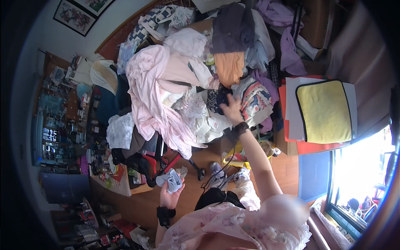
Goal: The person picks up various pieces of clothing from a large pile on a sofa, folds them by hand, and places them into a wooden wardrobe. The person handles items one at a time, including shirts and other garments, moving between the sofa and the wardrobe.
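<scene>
My left hand (170, 197) is at the lower left, palm up, holding a light-blue folded or rolled cloth (171, 181). My right hand (232, 111) reaches over the heap of clothes with its fingers spread. Under or beside its fingertips lies a dark navy patterned cloth (215, 100); whether they touch cannot be made out. Just right of that hand sits a folded printed cloth (257, 98) with a red band. Beyond it, an orange garment (229, 68) hangs below a dark grey folded garment (232, 28). A pale pink garment (148, 93) drapes over the left side of the heap.
A yellow cloth with black edging (325, 112) lies on flat boards at the right, beside a bright window (365, 168). A yellow container (236, 157) stands on the wooden floor (190, 200) near my feet. Wheeled red-and-black legs (168, 165) stand under the clothes. Cluttered shelves line the left.
</scene>
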Action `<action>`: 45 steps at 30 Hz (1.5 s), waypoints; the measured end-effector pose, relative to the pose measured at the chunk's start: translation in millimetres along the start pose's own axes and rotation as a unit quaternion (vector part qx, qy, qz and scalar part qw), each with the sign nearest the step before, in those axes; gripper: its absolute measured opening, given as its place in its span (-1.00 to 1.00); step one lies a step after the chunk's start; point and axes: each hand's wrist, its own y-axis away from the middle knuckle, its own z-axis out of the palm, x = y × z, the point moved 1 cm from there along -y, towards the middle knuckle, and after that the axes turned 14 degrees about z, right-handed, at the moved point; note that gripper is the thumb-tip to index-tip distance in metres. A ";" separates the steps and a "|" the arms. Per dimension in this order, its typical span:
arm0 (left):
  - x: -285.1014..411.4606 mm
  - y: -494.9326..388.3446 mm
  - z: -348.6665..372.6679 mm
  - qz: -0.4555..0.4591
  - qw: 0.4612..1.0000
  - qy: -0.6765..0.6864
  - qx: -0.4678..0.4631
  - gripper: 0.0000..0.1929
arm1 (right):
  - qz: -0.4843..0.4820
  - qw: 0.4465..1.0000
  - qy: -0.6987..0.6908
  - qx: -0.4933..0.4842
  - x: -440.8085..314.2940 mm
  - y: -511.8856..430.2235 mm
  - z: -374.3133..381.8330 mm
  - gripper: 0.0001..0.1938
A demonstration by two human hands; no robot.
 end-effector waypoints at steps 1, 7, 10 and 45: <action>1.0 -0.7 -0.1 0.004 1.000 -0.004 -0.011 -0.54 | 0.033 0.995 0.051 0.084 4.0 -16.4 -3.2 -0.34; 0.6 7.6 -6.4 0.003 1.000 0.029 -0.005 -0.49 | 0.092 0.940 -0.287 -0.160 10.1 -45.3 -10.3 -0.47; -2.8 5.1 -9.3 0.047 0.997 0.061 -0.013 -0.47 | -0.117 0.826 -0.287 -0.471 -23.3 25.0 -11.7 -0.44; -41.6 6.8 -40.5 0.001 0.994 0.112 -0.021 -0.45 | -0.270 0.607 -0.110 -0.739 -36.2 240.1 11.0 -0.85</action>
